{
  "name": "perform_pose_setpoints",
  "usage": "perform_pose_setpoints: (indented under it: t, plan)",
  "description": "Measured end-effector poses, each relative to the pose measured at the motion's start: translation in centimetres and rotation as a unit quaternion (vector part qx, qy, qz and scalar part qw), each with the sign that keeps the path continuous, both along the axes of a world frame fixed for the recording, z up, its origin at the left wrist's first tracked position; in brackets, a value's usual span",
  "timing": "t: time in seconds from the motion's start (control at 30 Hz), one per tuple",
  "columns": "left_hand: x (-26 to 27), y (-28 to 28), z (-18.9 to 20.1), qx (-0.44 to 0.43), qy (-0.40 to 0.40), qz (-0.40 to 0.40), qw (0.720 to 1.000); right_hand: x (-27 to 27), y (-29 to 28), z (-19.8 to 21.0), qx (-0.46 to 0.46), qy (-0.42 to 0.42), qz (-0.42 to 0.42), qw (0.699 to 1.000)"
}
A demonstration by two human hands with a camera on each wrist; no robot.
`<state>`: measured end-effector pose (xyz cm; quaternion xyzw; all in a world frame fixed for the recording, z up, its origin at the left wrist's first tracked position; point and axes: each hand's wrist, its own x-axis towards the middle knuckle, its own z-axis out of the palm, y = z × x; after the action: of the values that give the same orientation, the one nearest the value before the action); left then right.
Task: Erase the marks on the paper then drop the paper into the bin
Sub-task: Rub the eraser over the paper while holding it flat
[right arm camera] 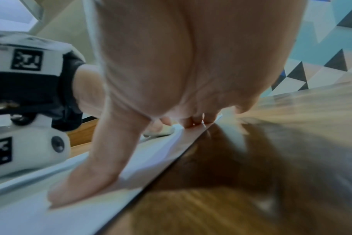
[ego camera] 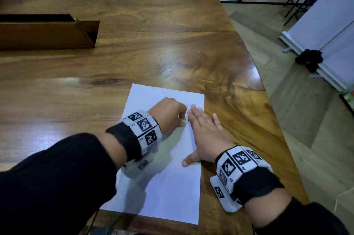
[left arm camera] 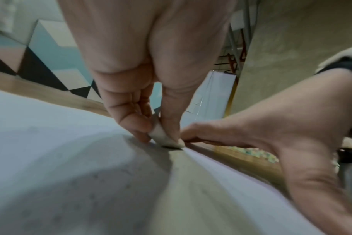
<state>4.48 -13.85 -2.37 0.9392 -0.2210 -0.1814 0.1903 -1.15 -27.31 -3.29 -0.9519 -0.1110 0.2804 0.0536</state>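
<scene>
Two hands: both work on one sheet of paper (ego camera: pixel 168 187) lying flat on the wooden table (ego camera: pixel 153 43), close to its right edge.
Left hand (ego camera: pixel 168 113): fingers curled, thumb and fingertips pinching a small pale eraser (left arm camera: pixel 164 136) whose lower edge touches the sheet.
Right hand (ego camera: pixel 205 137): fingers straight and spread, palm down, pressing the sheet's right side; the thumb (right arm camera: pixel 84 179) lies flat on the paper while the outer fingers reach past its edge onto the wood.
Key relation: the eraser sits just left of the right hand's fingertips, nearly touching them, in the far half of the sheet; the sheet's long axis runs near to far, so any rubbing stroke towards the right looks likely to meet those fingers.
Marks: too faint to make out in any view, so how much remains to erase cannot be told.
Bin: none shows plainly; a rectangular slot (ego camera: pixel 47 30) cut into the table at far left may serve, though that is a guess.
Nearer hand: the left, by a little, judged by where that slot lies.
Surroundings: bare wood between sheet and slot; a white panel (ego camera: pixel 325 24) stands on the floor at far right.
</scene>
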Motion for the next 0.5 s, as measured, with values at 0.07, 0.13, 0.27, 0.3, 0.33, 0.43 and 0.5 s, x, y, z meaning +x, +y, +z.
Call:
perform_pose_setpoints:
  t: [0.07,0.13,0.27,0.3,0.33,0.43,0.5]
  plan:
    - [-1.1,0.6,-0.1,0.008,0.009,-0.033,0.999,0.0,0.0,0.0,0.0,0.002,0.0,1.0]
    - [-3.4,1.7,-0.2,0.017,0.048,-0.088,0.995,-0.1,-0.1,-0.1,0.006,0.004,-0.005,1.0]
    - [-3.5,2.0,-0.1,0.031,0.102,-0.119,0.987,-0.1,0.0,-0.1,0.009,0.006,-0.004,1.0]
    - [-2.6,1.6,-0.2,0.028,0.083,-0.102,0.991,-0.1,0.0,0.0,0.007,0.005,-0.003,1.0]
    - [-1.6,1.1,-0.2,0.024,0.056,-0.078,0.995,-0.1,0.0,0.0,0.006,0.004,-0.002,1.0]
    - [-1.1,0.7,-0.5,0.01,0.0,-0.029,1.0,-0.1,0.0,0.0,0.001,0.004,-0.003,1.0]
    - [-3.3,1.6,-0.7,0.002,0.014,-0.054,0.998,0.0,0.0,0.0,0.002,0.008,-0.006,1.0]
